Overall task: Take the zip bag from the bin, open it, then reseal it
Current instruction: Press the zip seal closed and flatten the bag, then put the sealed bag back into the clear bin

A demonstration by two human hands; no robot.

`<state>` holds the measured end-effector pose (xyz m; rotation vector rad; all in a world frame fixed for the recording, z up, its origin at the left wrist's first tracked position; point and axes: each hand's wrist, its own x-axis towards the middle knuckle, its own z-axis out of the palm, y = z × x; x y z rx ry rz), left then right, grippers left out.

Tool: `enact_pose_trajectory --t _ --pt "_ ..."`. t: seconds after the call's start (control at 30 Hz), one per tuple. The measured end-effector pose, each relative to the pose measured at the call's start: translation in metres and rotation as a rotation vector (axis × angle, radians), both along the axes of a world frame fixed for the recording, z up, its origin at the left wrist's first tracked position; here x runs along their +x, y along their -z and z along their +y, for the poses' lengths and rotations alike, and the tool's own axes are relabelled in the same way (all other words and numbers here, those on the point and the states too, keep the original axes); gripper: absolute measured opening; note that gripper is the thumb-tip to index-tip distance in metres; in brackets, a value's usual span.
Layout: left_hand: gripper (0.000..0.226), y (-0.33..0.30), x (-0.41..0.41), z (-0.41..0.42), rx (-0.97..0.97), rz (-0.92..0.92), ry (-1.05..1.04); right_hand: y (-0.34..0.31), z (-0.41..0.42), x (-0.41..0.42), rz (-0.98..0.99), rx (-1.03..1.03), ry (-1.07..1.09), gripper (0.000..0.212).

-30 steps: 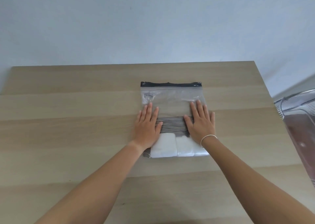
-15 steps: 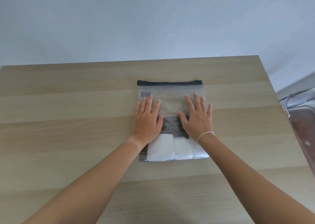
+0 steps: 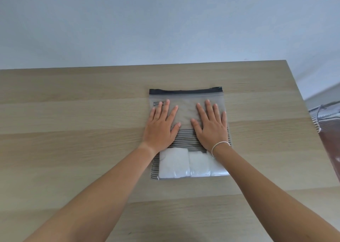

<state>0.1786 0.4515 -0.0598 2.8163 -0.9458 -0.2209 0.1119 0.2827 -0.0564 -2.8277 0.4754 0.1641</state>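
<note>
We look down on one pale wooden table [image 3: 73, 149] with long grain bands, its far edge set against a plain grey-white wall [image 3: 165, 24]. Past the table's right edge we see part of one clear bin [image 3: 329, 131] with a wire handle; what it holds we cannot tell.

One zip bag [image 3: 185, 116] lies flat on the table, nearer the far edge than the near one and somewhat right of centre. Its dark zip strip [image 3: 185, 91] runs along the side facing the far edge. Inside it we count one striped cloth [image 3: 185, 138] and what look like three white folded pieces [image 3: 173, 163] at the end closest to us, though the rightmost is partly hidden by a wrist.

Two hands rest on the bag. Our left hand [image 3: 161, 126] lies palm down, fingers straight and spread, gripping nothing. Our right hand [image 3: 211, 125] lies the same way beside it, the thumbs near each other but apart. One thin white band [image 3: 219, 144] circles the right wrist.
</note>
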Motion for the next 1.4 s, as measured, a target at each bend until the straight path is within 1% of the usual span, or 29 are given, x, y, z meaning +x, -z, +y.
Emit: enact_pose_trajectory --t 0.13,0.23,0.3,0.37,0.47,0.57,0.67,0.77,0.83,1.0,1.2,1.4 --pt "0.060 -0.005 0.000 0.002 -0.020 0.044 0.002 -0.006 -0.003 -0.005 -0.016 0.070 0.020 0.059" --pt "0.056 -0.015 -0.004 0.006 -0.150 0.088 -0.030 -0.015 -0.009 -0.019 -0.059 0.149 0.093 0.060" --pt "0.053 -0.021 -0.010 0.013 -0.251 0.100 -0.112 -0.022 -0.012 -0.036 -0.075 0.167 0.150 0.062" --pt "0.052 -0.027 -0.017 0.018 -0.335 0.132 -0.260 -0.030 -0.014 -0.057 -0.103 0.166 0.227 0.063" --pt "0.050 -0.034 -0.029 0.022 -0.414 0.159 -0.412 -0.039 -0.011 -0.088 -0.133 0.162 0.346 0.063" --pt "0.052 -0.039 -0.040 0.020 -0.526 0.273 -0.524 -0.042 -0.006 -0.112 -0.114 0.326 0.456 0.062" --pt "0.053 -0.043 -0.048 0.016 -0.562 0.381 -0.627 -0.042 -0.006 -0.126 -0.108 0.476 0.515 0.057" --pt "0.046 -0.047 -0.059 0.009 -0.599 0.517 -0.678 -0.042 -0.014 -0.137 -0.126 0.578 0.547 0.049" --pt "0.042 -0.050 -0.067 0.003 -0.636 0.594 -0.675 -0.043 -0.024 -0.144 -0.152 0.614 0.562 0.045" --pt "0.040 -0.072 -0.085 -0.036 -0.720 0.641 -0.558 -0.049 -0.065 -0.169 -0.257 0.587 0.580 0.044" --pt "0.043 -0.094 -0.113 -0.131 -0.717 0.607 -0.387 -0.070 -0.156 -0.207 -0.362 0.501 0.628 0.042" --pt "0.046 -0.103 -0.153 -0.241 -0.777 0.705 -0.265 -0.096 -0.267 -0.257 -0.426 0.361 0.674 0.045"
